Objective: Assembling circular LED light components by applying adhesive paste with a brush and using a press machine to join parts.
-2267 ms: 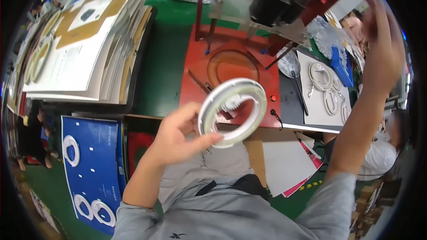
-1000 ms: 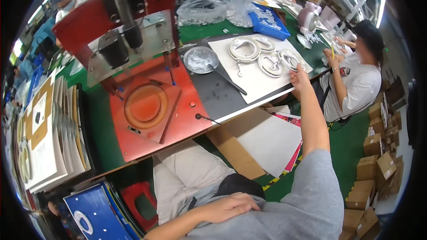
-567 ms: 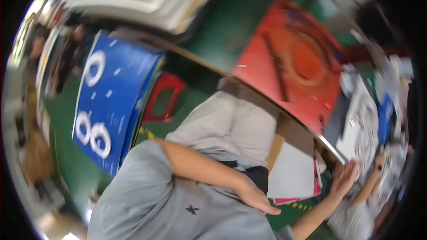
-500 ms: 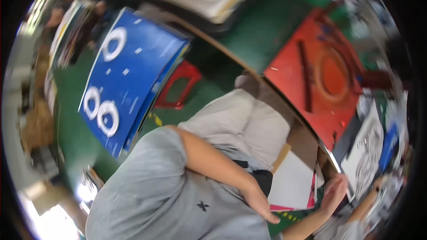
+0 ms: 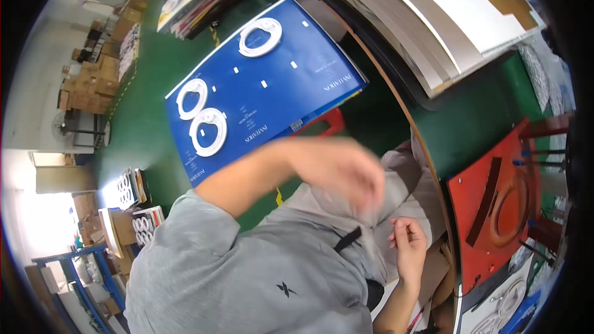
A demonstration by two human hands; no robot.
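Both your hands are empty: left hand (image 5: 337,170) blurred, fingers loose over your lap, right hand (image 5: 408,247) open beside it; swing wide and you could knock the blue card (image 5: 266,86) with its white rings (image 5: 208,131)

A large blue rectangular card sheet (image 5: 263,83) lies left of the table, bearing three white rings. Brown cardboard boxes (image 5: 93,74) are stacked far left.

Person is wearing grey short-sleeved tee (image 5: 247,272) w/ small dark cross-shaped mark on it, light grey trousers (image 5: 408,185), black strap (image 5: 348,239) at waist. Forearms & hands (image 5: 337,170) are showing bare, no gloves.
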